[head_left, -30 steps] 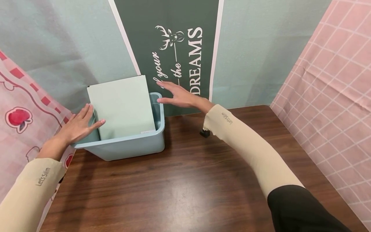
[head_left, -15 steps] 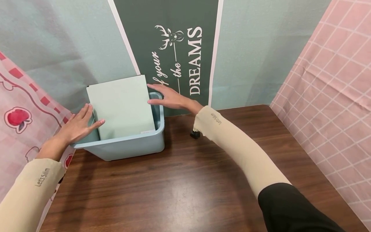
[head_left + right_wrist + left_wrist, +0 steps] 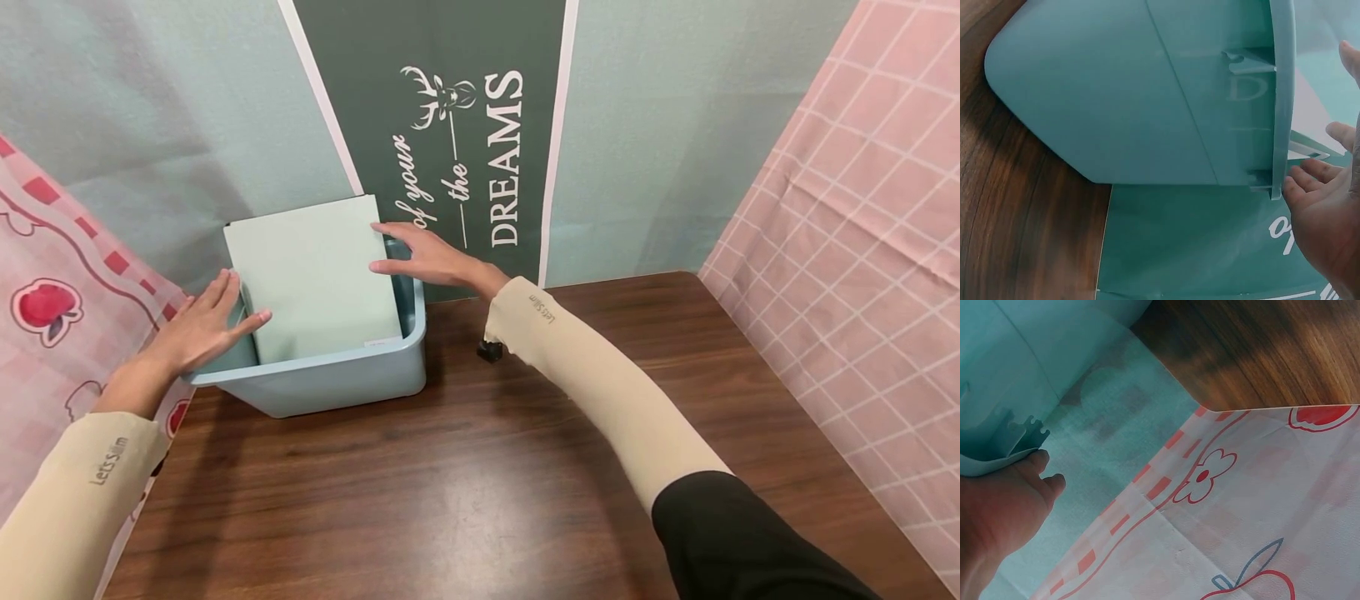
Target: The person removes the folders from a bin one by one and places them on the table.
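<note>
Folder [image 3: 318, 279] juts from bin [image 3: 337, 383] at counter's [image 3: 465, 467] back-left corner. Left hand [image 3: 197, 333] spread by folder's left edge, right hand [image 3: 431, 254] likewise by right; contact unclear. Advise squeezing both edges evenly.

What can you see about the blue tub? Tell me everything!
The tub is light blue and looks like plastic, with sloping walls, rounded corners, a rim and little ribs beneath it. It stands upright on the brown table, at the back left. A pale green panel sits tilted inside, poking above the rim. The left hand is at its left end, seeming to touch the rim. The right hand is by the other end; I can't tell whether it touches.
</note>
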A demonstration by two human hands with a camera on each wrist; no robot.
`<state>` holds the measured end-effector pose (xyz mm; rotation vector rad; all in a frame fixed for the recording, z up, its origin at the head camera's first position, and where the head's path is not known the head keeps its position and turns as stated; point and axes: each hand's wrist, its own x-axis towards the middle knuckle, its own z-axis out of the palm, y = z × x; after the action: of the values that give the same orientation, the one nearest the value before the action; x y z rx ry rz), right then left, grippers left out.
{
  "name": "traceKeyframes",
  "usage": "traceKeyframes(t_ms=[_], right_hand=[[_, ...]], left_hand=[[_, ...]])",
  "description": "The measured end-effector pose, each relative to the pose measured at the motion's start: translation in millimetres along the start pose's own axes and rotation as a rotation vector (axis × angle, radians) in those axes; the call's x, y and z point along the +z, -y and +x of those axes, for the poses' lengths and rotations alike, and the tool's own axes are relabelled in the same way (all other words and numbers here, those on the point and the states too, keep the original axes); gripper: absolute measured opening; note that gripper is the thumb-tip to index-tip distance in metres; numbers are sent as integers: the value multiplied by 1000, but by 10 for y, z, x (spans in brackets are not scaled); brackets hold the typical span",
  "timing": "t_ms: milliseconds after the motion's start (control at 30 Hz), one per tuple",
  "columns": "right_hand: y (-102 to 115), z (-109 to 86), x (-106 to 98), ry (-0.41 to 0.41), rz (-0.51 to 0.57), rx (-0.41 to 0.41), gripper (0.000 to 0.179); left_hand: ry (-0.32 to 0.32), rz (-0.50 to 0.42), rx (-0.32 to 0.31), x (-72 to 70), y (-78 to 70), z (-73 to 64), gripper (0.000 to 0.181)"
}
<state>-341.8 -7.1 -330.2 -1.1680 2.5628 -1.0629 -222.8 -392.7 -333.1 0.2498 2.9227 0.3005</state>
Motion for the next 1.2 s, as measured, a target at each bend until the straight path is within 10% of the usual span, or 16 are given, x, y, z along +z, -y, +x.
traceKeyframes(t_ms=[1200], right_hand=[[181, 158, 168, -91, 243, 39, 80]], left_hand=[[-5, -13, 6, 3, 40, 23, 98]])
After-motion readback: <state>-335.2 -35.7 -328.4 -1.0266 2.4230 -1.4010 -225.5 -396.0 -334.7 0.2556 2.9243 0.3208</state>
